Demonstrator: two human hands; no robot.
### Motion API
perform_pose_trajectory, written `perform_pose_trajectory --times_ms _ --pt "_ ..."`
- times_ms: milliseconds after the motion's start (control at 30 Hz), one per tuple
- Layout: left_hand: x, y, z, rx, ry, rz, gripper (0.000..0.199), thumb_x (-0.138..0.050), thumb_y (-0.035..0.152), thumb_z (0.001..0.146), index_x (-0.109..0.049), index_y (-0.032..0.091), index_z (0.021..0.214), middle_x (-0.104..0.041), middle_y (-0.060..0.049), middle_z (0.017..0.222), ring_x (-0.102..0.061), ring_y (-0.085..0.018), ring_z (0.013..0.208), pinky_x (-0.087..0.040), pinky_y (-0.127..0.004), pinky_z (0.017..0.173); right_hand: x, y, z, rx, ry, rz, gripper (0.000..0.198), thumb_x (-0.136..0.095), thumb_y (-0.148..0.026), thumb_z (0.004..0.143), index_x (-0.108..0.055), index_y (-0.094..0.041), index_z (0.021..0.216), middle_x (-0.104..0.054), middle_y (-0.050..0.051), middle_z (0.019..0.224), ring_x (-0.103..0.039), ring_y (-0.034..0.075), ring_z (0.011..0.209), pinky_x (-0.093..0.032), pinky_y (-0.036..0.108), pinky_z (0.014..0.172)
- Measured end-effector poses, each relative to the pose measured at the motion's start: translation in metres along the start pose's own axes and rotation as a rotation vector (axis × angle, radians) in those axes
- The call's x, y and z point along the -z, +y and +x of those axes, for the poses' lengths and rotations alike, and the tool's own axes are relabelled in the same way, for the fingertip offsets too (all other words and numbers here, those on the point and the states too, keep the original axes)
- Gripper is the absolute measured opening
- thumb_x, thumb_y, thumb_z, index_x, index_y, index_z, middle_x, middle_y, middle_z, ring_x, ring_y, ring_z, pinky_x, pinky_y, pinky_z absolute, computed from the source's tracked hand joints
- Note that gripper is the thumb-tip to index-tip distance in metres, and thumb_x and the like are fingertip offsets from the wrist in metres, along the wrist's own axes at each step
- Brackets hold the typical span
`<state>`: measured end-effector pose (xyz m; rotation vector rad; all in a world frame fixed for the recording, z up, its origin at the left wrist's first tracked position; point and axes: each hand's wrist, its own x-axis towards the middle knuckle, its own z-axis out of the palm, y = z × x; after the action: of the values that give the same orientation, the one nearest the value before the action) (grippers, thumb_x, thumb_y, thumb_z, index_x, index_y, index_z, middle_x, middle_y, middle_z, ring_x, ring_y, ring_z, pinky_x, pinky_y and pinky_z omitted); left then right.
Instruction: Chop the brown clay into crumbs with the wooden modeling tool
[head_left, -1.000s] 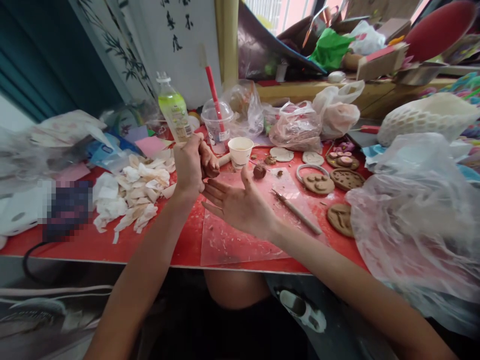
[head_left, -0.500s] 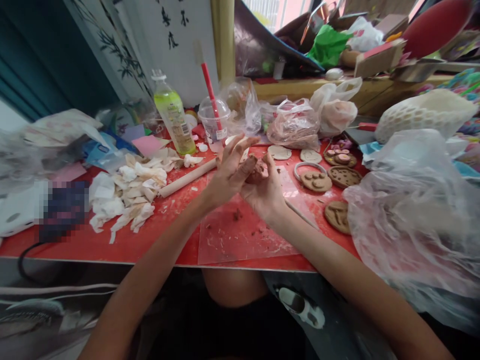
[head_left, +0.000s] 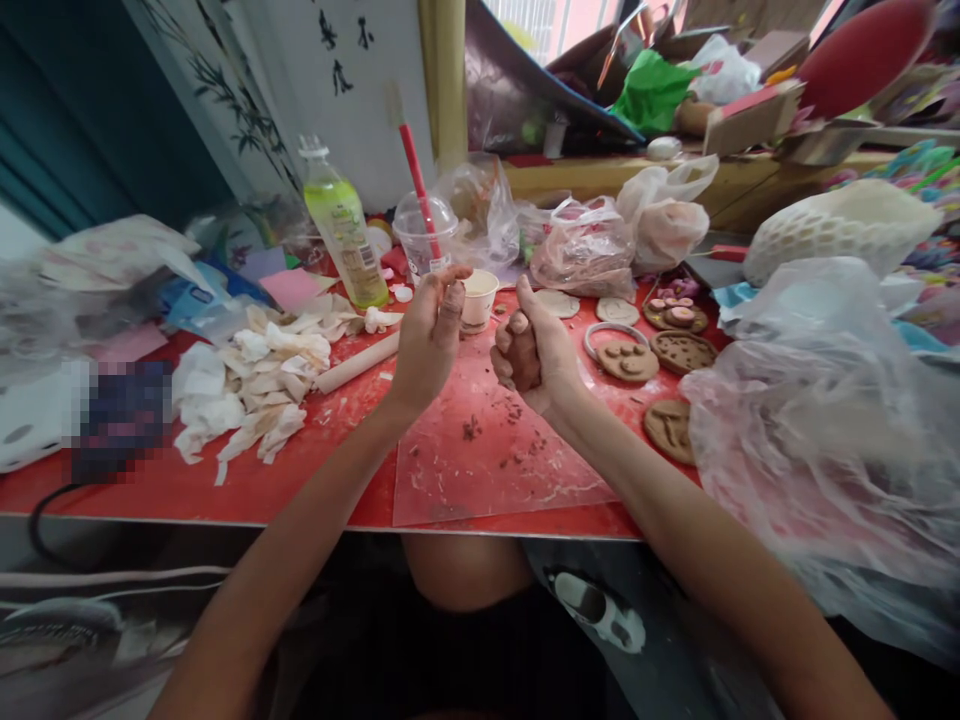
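My left hand (head_left: 429, 340) is raised over the red table beside a small paper cup (head_left: 480, 300). Its clay-smeared fingers are loosely bent and apart, holding nothing. My right hand (head_left: 551, 350) is closed, thumb up, around brown clay (head_left: 527, 362), mostly hidden by the curled fingers. Under both hands lies a clear plastic sheet (head_left: 465, 485) scattered with dark clay crumbs (head_left: 471, 428). To the right of my right hand are a grey ring (head_left: 592, 340) and several decorated clay discs, including one with raised bumps (head_left: 628, 362) and one with a raised T shape (head_left: 670, 430).
A rolling pin (head_left: 356, 362) and crumpled tissues (head_left: 274, 360) lie left. Behind stand a green drink bottle (head_left: 343, 235) and a plastic cup (head_left: 412, 235) near a red-handled brush (head_left: 420, 185). Bagged clay (head_left: 581, 250) sits at the back; a large plastic bag (head_left: 817, 420) covers the right side.
My hands have moved apart: the left went left, away from the clay. My right fingers have curled shut around it. The paper cup and more crumbs now show between them.
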<state>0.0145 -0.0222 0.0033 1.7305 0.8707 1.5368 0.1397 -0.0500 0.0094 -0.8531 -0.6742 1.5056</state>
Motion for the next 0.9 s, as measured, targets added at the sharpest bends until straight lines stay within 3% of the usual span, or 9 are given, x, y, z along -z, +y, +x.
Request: perform_pose_trajectory --times_ms 67,167,267,333,433,567,700,800,900 --pt "0.0 0.001 -0.002 -0.196 0.028 0.156 0.041 -0.042 0.058 0.093 -0.06 0.025 0.11 -0.058 -0.006 0.123 -0.05 -0.021 0.124 -0.032 -0.036 0.111 0.0 0.001 0.001 0.031 0.011 0.018 0.052 -0.053 -0.068 0.079 -0.04 -0.023 0.056 -0.043 -0.007 0.042 -0.033 0.007 0.034 -0.024 0.023 0.035" --pt "0.004 -0.001 -0.004 -0.449 -0.025 0.406 0.044 -0.04 0.053 0.095 -0.058 0.02 0.117 -0.057 -0.011 0.13 -0.046 -0.024 0.13 -0.033 -0.039 0.111 -0.005 0.002 -0.001 0.011 -0.156 0.068 0.056 -0.036 -0.073 0.084 -0.051 -0.023 0.061 -0.048 -0.004 0.046 -0.045 0.011 0.044 -0.039 0.024 0.044" --pt "0.008 -0.003 -0.006 -0.615 -0.064 0.663 0.036 -0.041 0.042 0.096 -0.063 0.016 0.106 -0.069 -0.011 0.111 -0.063 -0.023 0.109 -0.048 -0.037 0.095 -0.011 0.004 -0.008 -0.118 -0.356 0.149 0.062 -0.027 -0.075 0.085 -0.06 -0.023 0.075 -0.059 0.0 0.058 -0.061 0.016 0.066 -0.051 0.028 0.062" --pt "0.01 -0.004 -0.008 -0.72 -0.036 0.802 0.031 -0.041 0.034 0.095 -0.065 0.015 0.098 -0.073 -0.01 0.097 -0.068 -0.021 0.089 -0.053 -0.034 0.079 -0.013 0.005 -0.012 -0.177 -0.402 0.214 0.059 -0.031 -0.073 0.085 -0.061 -0.023 0.075 -0.061 0.0 0.06 -0.064 0.017 0.076 -0.053 0.03 0.073" --pt "0.008 -0.001 -0.01 -0.835 -0.027 0.91 0.03 -0.046 0.03 0.09 -0.066 0.01 0.099 -0.073 -0.013 0.099 -0.067 -0.023 0.089 -0.054 -0.035 0.076 -0.012 0.006 -0.013 -0.227 -0.4 0.285 0.052 -0.037 -0.067 0.087 -0.058 -0.023 0.068 -0.059 -0.001 0.057 -0.064 0.016 0.08 -0.052 0.032 0.082" --pt "0.004 0.002 -0.012 -0.838 0.033 0.982 0.026 -0.044 0.023 0.091 -0.067 0.012 0.086 -0.072 -0.01 0.083 -0.066 -0.02 0.076 -0.049 -0.031 0.066 -0.013 0.01 -0.014 -0.233 -0.379 0.355 0.048 -0.044 -0.065 0.085 -0.057 -0.023 0.066 -0.061 -0.001 0.06 -0.064 0.018 0.087 -0.052 0.035 0.087" --pt "0.005 -0.004 -0.01 -0.77 0.06 1.018 0.039 -0.04 0.023 0.093 -0.054 0.017 0.056 -0.059 -0.005 0.054 -0.052 -0.014 0.053 -0.03 -0.03 0.051 -0.018 0.017 -0.017 -0.305 -0.346 0.363 0.053 -0.038 -0.069 0.085 -0.06 -0.022 0.075 -0.066 0.003 0.07 -0.062 0.022 0.099 -0.051 0.04 0.089" --pt "0.006 -0.009 -0.007 -0.669 0.025 0.987 0.041 -0.039 0.026 0.091 -0.044 0.019 0.051 -0.051 -0.002 0.049 -0.044 -0.012 0.048 -0.021 -0.03 0.051 -0.021 0.022 -0.019 -0.376 -0.313 0.352 0.062 -0.021 -0.068 0.09 -0.06 -0.022 0.074 -0.067 0.006 0.073 -0.062 0.022 0.101 -0.05 0.041 0.09" --pt "0.007 -0.013 -0.004 -0.543 0.009 0.963 0.041 -0.037 0.029 0.091 -0.039 0.02 0.051 -0.046 -0.001 0.047 -0.036 -0.012 0.045 -0.017 -0.031 0.051 -0.022 0.028 -0.019 -0.396 -0.333 0.324 0.064 -0.022 -0.069 0.089 -0.062 -0.021 0.076 -0.067 0.006 0.073 -0.062 0.021 0.101 -0.048 0.037 0.093"
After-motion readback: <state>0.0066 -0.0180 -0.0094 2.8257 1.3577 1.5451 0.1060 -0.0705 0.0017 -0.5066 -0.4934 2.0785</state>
